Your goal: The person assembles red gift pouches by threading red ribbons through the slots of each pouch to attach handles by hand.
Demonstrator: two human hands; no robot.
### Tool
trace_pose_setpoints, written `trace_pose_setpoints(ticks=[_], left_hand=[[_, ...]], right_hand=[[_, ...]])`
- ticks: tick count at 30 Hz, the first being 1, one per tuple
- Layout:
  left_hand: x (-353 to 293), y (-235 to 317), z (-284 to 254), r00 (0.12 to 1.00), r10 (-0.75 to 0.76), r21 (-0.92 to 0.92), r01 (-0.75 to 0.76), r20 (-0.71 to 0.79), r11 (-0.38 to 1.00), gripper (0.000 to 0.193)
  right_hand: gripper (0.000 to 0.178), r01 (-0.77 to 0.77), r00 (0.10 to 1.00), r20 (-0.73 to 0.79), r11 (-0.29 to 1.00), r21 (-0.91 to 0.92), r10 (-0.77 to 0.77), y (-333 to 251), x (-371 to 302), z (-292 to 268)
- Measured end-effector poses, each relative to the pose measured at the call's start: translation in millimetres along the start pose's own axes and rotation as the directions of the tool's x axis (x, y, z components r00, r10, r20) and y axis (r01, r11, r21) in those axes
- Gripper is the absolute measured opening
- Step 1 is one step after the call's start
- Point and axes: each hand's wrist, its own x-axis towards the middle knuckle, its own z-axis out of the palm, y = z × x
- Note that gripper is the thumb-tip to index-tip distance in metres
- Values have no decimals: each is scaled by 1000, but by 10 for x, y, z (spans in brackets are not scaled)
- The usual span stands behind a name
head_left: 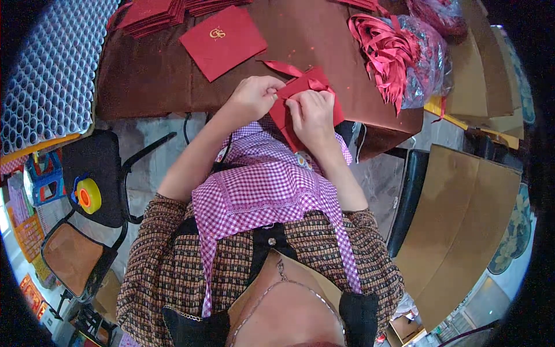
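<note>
Against the near edge of the table I hold a flat red paper piece [281,117], tilted and partly over my lap. A red satin ribbon [283,67] runs along its far side, with one loose end trailing left on the cloth. My left hand [254,98] is closed in a pinch at the piece's left edge; the fingertips partly hide what they grip. Across the front lies my right hand [312,114], thumb and curled fingers pressing the paper. Just beyond my left hand, a square red paper piece [222,43] with a gold emblem rests flat.
Stacks of red paper pieces [151,16] sit at the far left of the brown tablecloth [144,81]. A bundle of red ribbons [388,55] spills from clear plastic at right. Cardboard [457,225] stands to the right; a black chair [92,168] holds a yellow tape roll [88,196].
</note>
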Motion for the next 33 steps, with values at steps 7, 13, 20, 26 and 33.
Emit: trace_pose_setpoints(ticks=[7, 13, 20, 26, 33], left_hand=[[12, 197, 24, 999, 3, 125, 1, -32, 992, 25], [-50, 325, 95, 975, 171, 288, -125, -140, 949, 24], [-100, 311, 203, 959, 233, 242, -191, -161, 951, 22], [-51, 188, 190, 949, 281, 332, -221, -144, 917, 22], [-128, 216, 121, 926, 376, 255, -356, -34, 899, 19]], right_hand=[[15, 17, 999, 34, 988, -152, -12, -135, 122, -115], [15, 6, 1000, -5, 977, -213, -7, -213, 123, -97], [15, -204, 979, 26, 978, 48, 203, -127, 30, -52], [13, -109, 979, 165, 992, -56, 117, -152, 200, -422], [20, 231, 955, 229, 957, -176, -188, -2, 356, -561]])
